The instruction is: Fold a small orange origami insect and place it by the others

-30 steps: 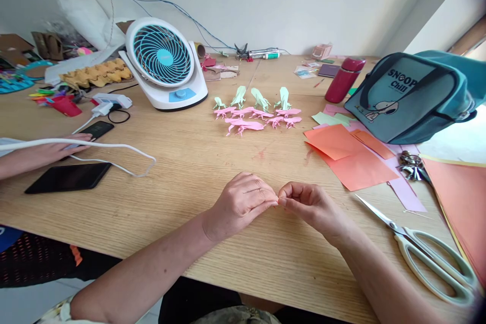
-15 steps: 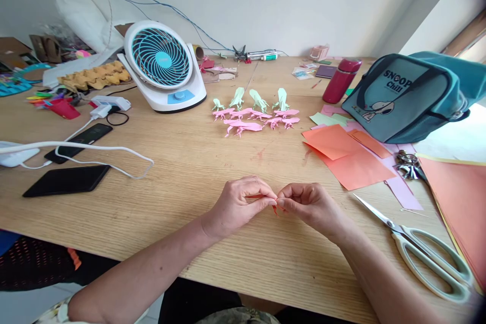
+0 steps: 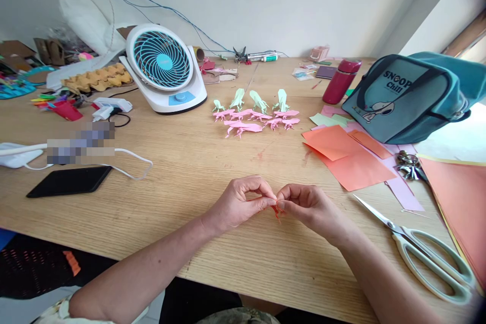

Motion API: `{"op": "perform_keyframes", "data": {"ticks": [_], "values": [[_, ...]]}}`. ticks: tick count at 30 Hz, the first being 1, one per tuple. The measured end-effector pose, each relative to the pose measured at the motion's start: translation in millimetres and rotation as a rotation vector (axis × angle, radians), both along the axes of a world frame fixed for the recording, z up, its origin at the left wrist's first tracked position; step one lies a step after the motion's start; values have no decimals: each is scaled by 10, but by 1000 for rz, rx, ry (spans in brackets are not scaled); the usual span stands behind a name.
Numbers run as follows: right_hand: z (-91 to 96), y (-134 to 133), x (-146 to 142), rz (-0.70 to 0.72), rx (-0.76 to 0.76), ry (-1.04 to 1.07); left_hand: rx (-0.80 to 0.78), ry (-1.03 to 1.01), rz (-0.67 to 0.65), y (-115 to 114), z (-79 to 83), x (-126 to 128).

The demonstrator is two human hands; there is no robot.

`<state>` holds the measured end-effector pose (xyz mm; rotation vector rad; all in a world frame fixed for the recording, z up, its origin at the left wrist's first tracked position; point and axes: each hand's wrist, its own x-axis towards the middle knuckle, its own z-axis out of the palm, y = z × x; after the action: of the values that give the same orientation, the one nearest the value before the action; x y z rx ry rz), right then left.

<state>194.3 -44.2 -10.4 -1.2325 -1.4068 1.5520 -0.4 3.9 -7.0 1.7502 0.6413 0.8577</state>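
Observation:
A small orange folded-paper figure point(image 3: 277, 210) is pinched between both hands above the front of the table, its thin legs hanging below my fingertips. My left hand point(image 3: 243, 201) grips it from the left between thumb and forefinger. From the other side my right hand point(image 3: 307, 207) pinches it too, so the fingertips nearly meet and hide most of its body. Farther back stand several finished paper insects: pink ones point(image 3: 243, 127) in front and pale green ones point(image 3: 259, 101) behind.
Open scissors point(image 3: 408, 238) lie right of my right arm, near orange paper sheets point(image 3: 353, 159) and a keyring point(image 3: 408, 164). A teal bag point(image 3: 406, 98) and red flask point(image 3: 341, 81) stand behind. On the left are a fan point(image 3: 163, 68), a phone point(image 3: 69, 181) and a white cable point(image 3: 146, 164).
An orange strip that showed inside my left hand's grip is out of sight. More of the figure's legs now hangs below my fingertips. Both hands keep nearly the same place.

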Motion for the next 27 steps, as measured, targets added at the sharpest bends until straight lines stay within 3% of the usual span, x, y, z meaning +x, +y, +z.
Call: {"op": "perform_keyframes", "data": {"ticks": [6, 15, 27], "values": [[50, 1, -8, 2, -43, 66, -65, -63, -41, 2, 14, 6], [53, -5, -17, 9, -63, 72, 118, 14, -5, -9, 5, 6], [4, -24, -12, 12, 13, -135, 298, 60, 50, -15, -25, 11]]}}
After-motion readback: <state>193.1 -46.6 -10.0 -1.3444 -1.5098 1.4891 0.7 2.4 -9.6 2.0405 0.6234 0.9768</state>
